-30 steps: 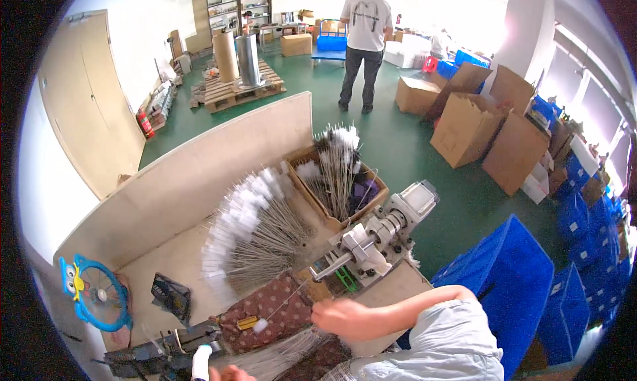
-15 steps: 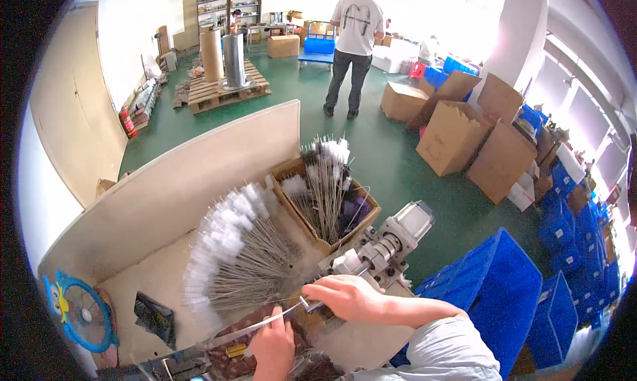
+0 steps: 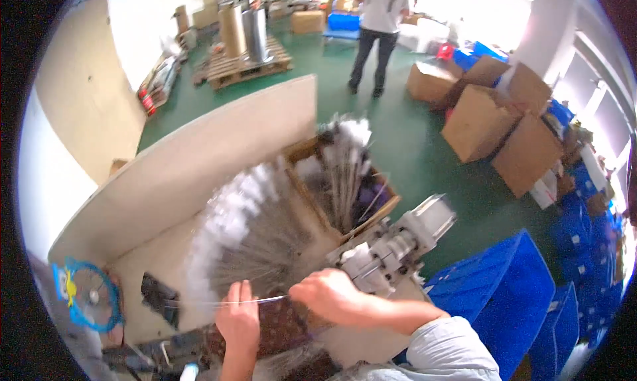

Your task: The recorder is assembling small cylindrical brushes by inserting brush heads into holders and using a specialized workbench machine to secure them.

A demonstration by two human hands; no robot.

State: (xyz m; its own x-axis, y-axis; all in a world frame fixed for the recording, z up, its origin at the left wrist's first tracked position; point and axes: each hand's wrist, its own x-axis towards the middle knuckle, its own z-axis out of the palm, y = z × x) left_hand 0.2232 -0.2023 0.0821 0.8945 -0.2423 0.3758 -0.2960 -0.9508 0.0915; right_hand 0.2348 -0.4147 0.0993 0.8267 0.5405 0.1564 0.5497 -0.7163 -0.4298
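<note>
A thin pale strip (image 3: 267, 300) runs nearly level between my hands above the near edge of the table. My left hand (image 3: 239, 318) pinches it partway along, and a thin, blurred length trails out to the left. At the strip's right end my right hand (image 3: 325, 295) is curled closed around it, just in front of a grey metal machine (image 3: 391, 251). Beyond my hands lies a wide fan of brushes (image 3: 249, 231) with thin wire stems and white tufts. Motion blur hides the strip's exact ends.
A cardboard box (image 3: 312, 202) of more brushes stands behind the fan. A pale partition (image 3: 199, 139) borders the table. At left are a blue round fan (image 3: 93, 298) and a dark device (image 3: 159, 298). A blue crate (image 3: 494, 281) stands right. A person (image 3: 378, 36) stands beyond.
Both hands have shifted left, the right one drawing away from the machine. The strip now lies more level. The whole view has also turned, and the picture is blurrier.
</note>
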